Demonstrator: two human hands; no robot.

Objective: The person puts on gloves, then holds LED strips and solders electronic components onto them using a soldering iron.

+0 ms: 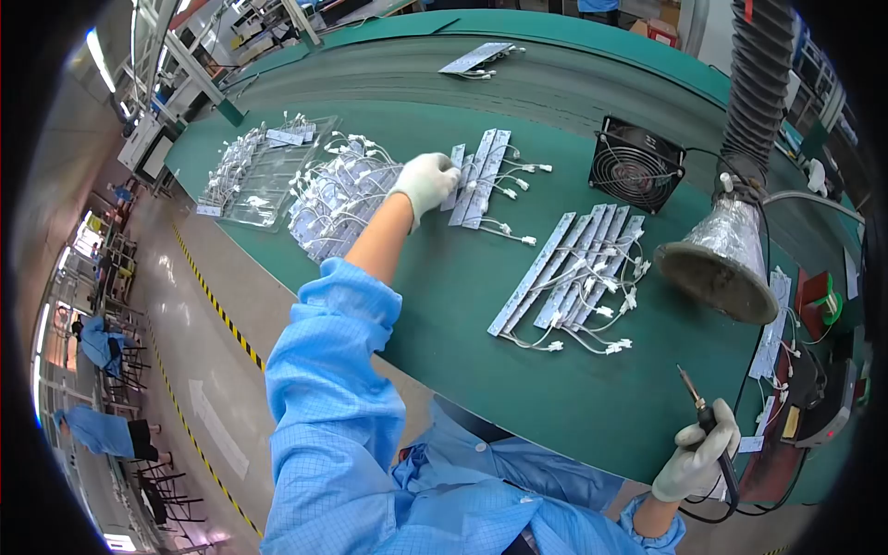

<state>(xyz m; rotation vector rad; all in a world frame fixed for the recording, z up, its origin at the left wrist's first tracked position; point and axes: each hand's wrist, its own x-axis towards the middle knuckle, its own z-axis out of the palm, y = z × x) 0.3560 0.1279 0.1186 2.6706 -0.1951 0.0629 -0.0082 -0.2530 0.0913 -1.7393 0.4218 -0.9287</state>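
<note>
My left hand (425, 182), in a white glove, has its fingers curled at the left edge of a small group of white LED strip boards (485, 176). It pinches the leftmost LED strip board (453, 178); the fingertips are partly hidden. Just left of it lies a heaped pile of LED boards (338, 199) with white wires and connectors. My right hand (700, 453), also gloved, grips a soldering iron (707, 418) near the front right table edge, tip pointing up and left. Between the hands, a row of wired LED boards (569, 273) lies on the green mat (444, 314).
A black fan (638, 165) stands at the back right, beside a foil-wrapped fume hood (721, 259) on a ribbed hose. Clear plastic trays (264, 199) sit far left. A soldering station (826, 407) is at the right edge. Boards (476, 59) lie on the conveyor behind.
</note>
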